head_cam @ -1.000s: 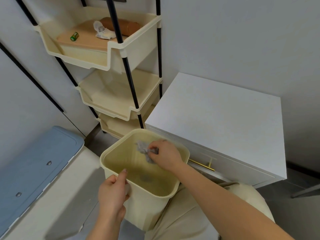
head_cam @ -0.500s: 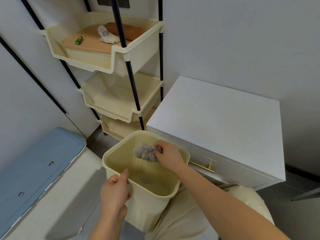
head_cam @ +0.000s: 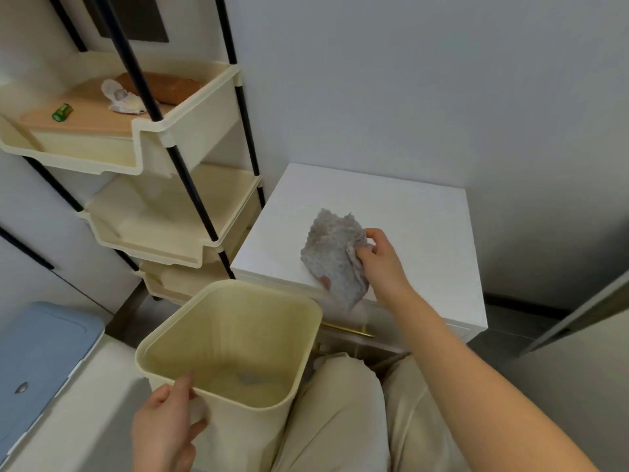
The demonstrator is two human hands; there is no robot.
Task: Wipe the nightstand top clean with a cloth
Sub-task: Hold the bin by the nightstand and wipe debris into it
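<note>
Only view (head): person sits facing a white nightstand [head_cam: 418, 233], w/ a cream bin [head_cam: 238, 335] at the knees.
Cloth [head_cam: 335, 255]: grey, thin, crumpled. Hangs over the front-left part of the nightstand top, lower tip drooping past the front edge. Whether it touches the top, can't tell.
R hand [head_cam: 381, 260]: fingers and thumb pinch the cloth's right edge.
L hand [head_cam: 166, 427]: grips the bin's near rim, thumb at the lip, fingers on the outer wall.
Handling (judged): light, limp, no stiffness. Held by one edge it'll prob. trail and bunch rather than wipe. Damp or dry, can't tell.
Where to hold (judged): edge pinch OK for carrying. For wiping, better to wad or fold it and press w/ a flat palm on the middle.
Top surface: smooth, white, so the cloth should slide easily.
</note>
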